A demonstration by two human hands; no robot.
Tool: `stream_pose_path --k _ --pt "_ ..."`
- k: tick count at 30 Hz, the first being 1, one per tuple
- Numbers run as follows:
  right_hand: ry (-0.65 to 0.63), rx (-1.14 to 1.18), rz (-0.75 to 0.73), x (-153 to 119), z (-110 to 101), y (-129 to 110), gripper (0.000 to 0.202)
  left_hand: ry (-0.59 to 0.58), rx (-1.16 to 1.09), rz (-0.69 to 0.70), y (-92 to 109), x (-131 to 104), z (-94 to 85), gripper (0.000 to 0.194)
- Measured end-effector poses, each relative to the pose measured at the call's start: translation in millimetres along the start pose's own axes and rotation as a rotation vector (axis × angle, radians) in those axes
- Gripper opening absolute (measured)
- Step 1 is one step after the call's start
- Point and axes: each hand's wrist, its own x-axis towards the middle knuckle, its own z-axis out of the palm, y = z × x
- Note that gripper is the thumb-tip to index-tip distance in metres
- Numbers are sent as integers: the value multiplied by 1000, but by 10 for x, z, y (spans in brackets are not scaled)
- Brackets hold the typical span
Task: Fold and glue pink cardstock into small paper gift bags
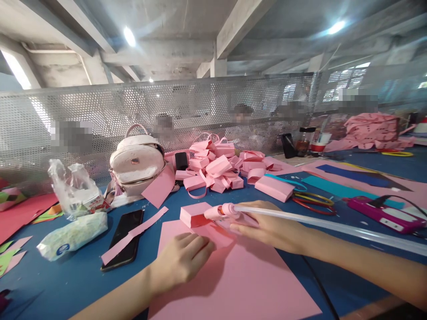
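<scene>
My right hand [267,224] is wrapped round a pink glue gun [230,213] with a long clear glue stick [316,222] running out of its back. The gun's front end is at the open side of a small pink paper box [195,214]. Just in front of the box, my left hand [187,258] rests with curled fingers over a large pink sheet [240,284]; whatever its fingertips hold, if anything, is hidden. A pink paper strip [133,235] lies across a black phone [125,242] to the left.
Behind are a pile of pink paper bags [218,166], a white backpack [136,162] and a perforated metal screen [200,102]. A tissue pack [73,235] lies left. Coloured strips, rings and a magenta device [383,215] lie right, and a black cable [320,284] passes below my right arm.
</scene>
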Motion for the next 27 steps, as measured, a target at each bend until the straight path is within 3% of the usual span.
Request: stream_pose_path --k 17,23,27 --pt "-23 2 14 -26 -6 42 31 13 -1 -3 -11 -32 25 26" --pt "4 211 52 -50 -4 73 44 9 -14 -19 -27 -75 48 27" --pt "-47 287 90 -58 -33 50 43 3 -11 -22 -35 -85 61 27"
